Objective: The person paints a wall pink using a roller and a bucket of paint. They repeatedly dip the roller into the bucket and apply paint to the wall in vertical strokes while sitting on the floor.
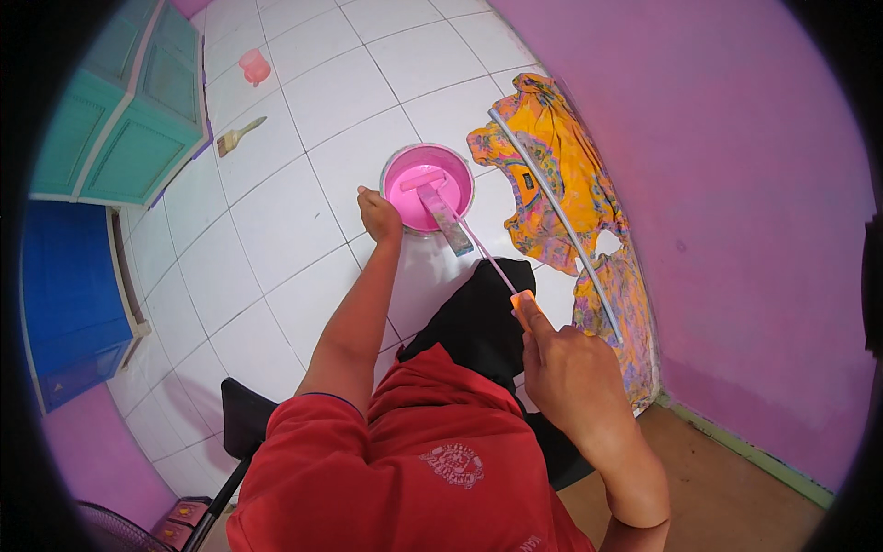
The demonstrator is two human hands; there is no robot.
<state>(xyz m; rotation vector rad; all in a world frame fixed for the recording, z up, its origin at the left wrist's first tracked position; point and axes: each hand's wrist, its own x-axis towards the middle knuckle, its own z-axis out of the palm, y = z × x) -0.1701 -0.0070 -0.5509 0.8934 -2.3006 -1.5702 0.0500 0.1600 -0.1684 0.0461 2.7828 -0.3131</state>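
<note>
A round bucket [388, 162] of pink paint stands on the white tiled floor. My left hand [381, 213] rests against its left side, the fingers partly hidden. My right hand [567, 369] grips the orange handle [523, 303] of a paint roller, index finger along it. The roller's thin rod runs down into the bucket, where its pink sleeve [422, 181] lies at the paint. A paint-stained flat strip [452, 228] leans over the bucket's near rim, beside the rod.
Orange patterned cloth [566, 186] lies along the pink wall [745, 207], with a grey pole [562, 214] across it. A paintbrush [239, 136] and a pink plastic cup [254, 67] are on the floor near the teal cabinet [131, 152]. A black chair part [245, 417] is at the lower left.
</note>
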